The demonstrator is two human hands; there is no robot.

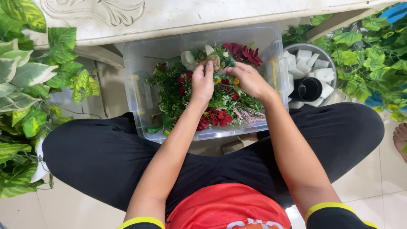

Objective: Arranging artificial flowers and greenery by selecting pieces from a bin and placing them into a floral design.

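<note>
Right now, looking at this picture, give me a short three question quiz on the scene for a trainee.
1. True or false: both hands are over the clear plastic bin.
2. What fills the bin? A) artificial flowers and greenery B) folded towels C) tools
3. What sits to the right of the bin?

Key:
1. True: the left hand and right hand meet at a flower stem above it.
2. A: red flowers and green sprigs.
3. A round metal bowl with white foam blocks and a black cup.

Pale tiled floor (pixel 360 186) bears a clear plastic bin (pixel 135 85) and a round metal bowl (pixel 328 57).
</note>
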